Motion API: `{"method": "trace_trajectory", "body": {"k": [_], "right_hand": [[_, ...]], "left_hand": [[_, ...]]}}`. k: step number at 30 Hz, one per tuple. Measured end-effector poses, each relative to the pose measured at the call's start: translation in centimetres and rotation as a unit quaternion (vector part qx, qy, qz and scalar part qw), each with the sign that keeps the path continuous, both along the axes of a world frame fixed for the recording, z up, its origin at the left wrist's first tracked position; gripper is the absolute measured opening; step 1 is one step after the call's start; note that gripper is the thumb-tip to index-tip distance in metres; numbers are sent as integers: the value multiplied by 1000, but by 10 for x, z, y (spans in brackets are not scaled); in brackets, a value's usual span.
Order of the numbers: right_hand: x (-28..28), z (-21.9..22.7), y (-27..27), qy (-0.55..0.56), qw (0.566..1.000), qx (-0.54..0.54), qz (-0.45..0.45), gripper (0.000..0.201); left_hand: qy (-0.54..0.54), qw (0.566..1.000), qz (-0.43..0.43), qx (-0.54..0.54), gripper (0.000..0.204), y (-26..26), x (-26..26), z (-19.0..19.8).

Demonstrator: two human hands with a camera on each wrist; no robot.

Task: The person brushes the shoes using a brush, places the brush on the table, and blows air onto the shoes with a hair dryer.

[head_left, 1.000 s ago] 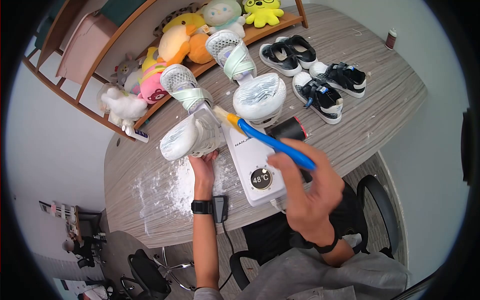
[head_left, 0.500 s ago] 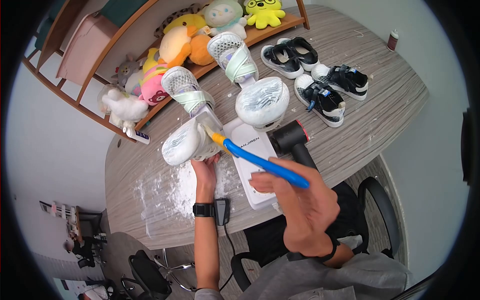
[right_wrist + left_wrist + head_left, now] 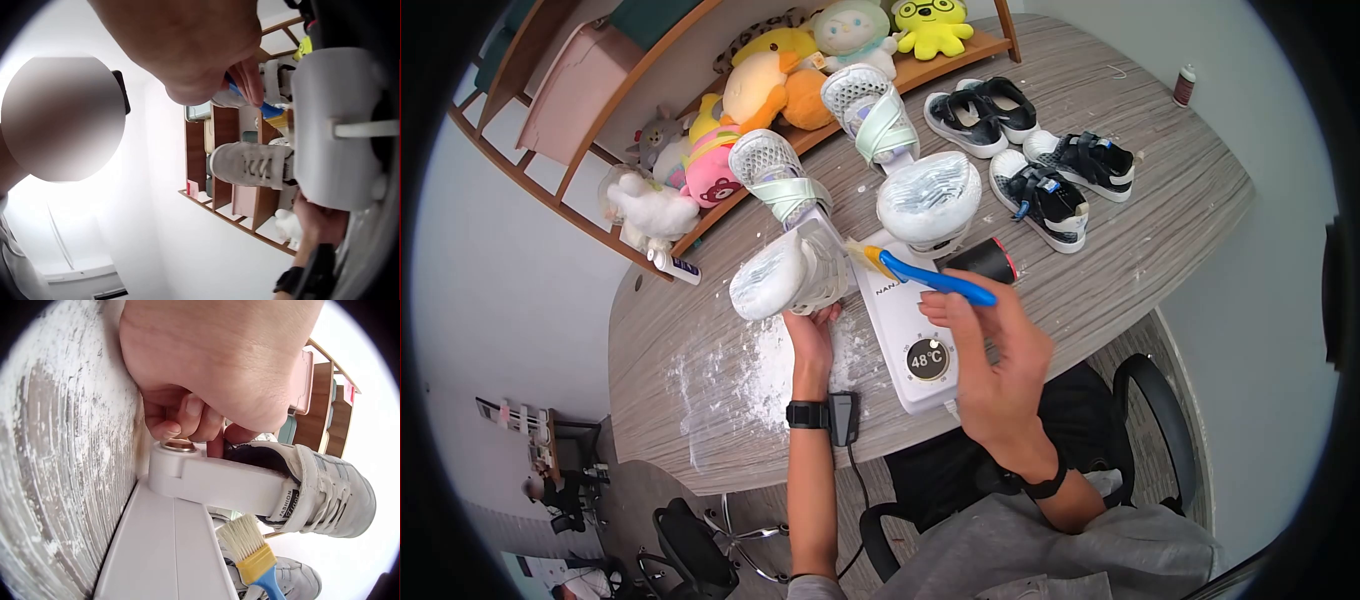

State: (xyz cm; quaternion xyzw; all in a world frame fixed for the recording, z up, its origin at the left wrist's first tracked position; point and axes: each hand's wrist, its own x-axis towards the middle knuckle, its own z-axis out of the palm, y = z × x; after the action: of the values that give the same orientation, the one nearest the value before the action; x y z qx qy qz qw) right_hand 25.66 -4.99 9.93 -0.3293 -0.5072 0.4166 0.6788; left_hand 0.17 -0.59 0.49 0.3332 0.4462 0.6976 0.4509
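Note:
A white shoe dryer (image 3: 912, 340) showing 48°C lies on the grey table (image 3: 1160, 240), with several white sneakers stuck on its arms. My left hand (image 3: 810, 332) grips the heel opening of the near-left white sneaker (image 3: 785, 275), which points left. In the left wrist view my fingers (image 3: 187, 422) curl at that sneaker (image 3: 325, 487) beside the dryer arm (image 3: 212, 484). My right hand (image 3: 990, 350) holds a blue-handled brush (image 3: 925, 277). Its bristles (image 3: 860, 252) hover just right of the held sneaker, over the dryer. The brush (image 3: 253, 555) also shows below that sneaker.
White powder (image 3: 745, 375) covers the table left of the dryer. A black hair dryer (image 3: 982, 262) lies to its right. Two pairs of black sneakers (image 3: 1040, 160) sit further back. Plush toys (image 3: 750, 90) fill the wooden shelf. A small bottle (image 3: 1183, 82) stands far right.
The brush swept left onto the held sneaker's side, then drew back to the right off it. My right hand rose toward the dryer; the left hand kept its grip.

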Motion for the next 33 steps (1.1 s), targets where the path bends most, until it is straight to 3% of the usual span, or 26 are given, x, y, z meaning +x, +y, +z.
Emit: {"method": "trace_trajectory", "body": {"k": [5,9,11,12,13,16,17,19,23,29,33], "right_hand": [[-4,-3,-5,58,996,-34,53,18],[13,21,-26,78,995,-24,51,19],[24,32,-37,121,984,-28,126,20],[23,38,-42,164,974,-43,150,19],[23,37,-44,164,974,-43,149,19],[24,32,-41,6,994,71,78,20],[28,34,-35,6,994,72,78,20],[37,38,-22,-178,974,103,95,19],[30,26,-4,-284,934,184,111,32],[26,24,-2,-301,906,267,134,34],[30,39,-11,-262,901,316,141,32]], "left_hand": [[31,999,11,-13,45,-1,5,7],[6,999,44,-29,41,-3,13,2],[14,985,167,41,31,3,28,-5],[-39,998,50,-12,33,1,15,11],[-40,998,49,-12,33,1,10,9],[-17,999,-19,36,33,3,4,5],[-17,999,-19,37,33,3,7,9],[-11,997,56,-43,32,3,13,15],[22,1000,14,-12,31,-4,6,10],[-8,992,110,-61,39,4,8,-3],[72,991,110,5,36,18,-9,-38]]}}
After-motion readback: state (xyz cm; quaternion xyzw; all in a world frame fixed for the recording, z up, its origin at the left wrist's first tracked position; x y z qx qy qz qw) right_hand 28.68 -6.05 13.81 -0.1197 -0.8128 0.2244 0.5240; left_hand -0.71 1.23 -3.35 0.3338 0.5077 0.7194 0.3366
